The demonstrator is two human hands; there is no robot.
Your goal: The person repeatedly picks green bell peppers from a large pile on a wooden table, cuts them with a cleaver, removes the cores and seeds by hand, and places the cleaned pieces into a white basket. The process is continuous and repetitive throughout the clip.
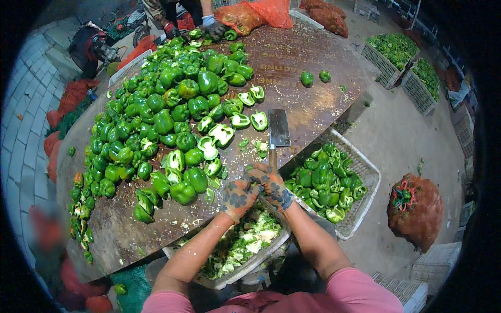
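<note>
My left hand [239, 197], in an orange glove with dark flower shapes, is closed at the table's near edge. Against it, my right hand [271, 187] in a matching glove is closed too. Whatever they hold between them is hidden by the fingers. A cleaver [279, 128] lies on the table just beyond, its wooden handle reaching to my right knuckles; I cannot tell whether they touch. Under my hands is a crate [282, 242] of pale and green pepper scraps [242, 248]. Halved green peppers [222, 134] lie left of the cleaver.
A large heap of whole green peppers [162, 120] covers the left of the brown table [323, 99]. A crate [373, 175] of cut peppers stands at right, with a red mesh sack [416, 211] farther right. Across the table, a person's gloved hand [214, 28] is near the heap.
</note>
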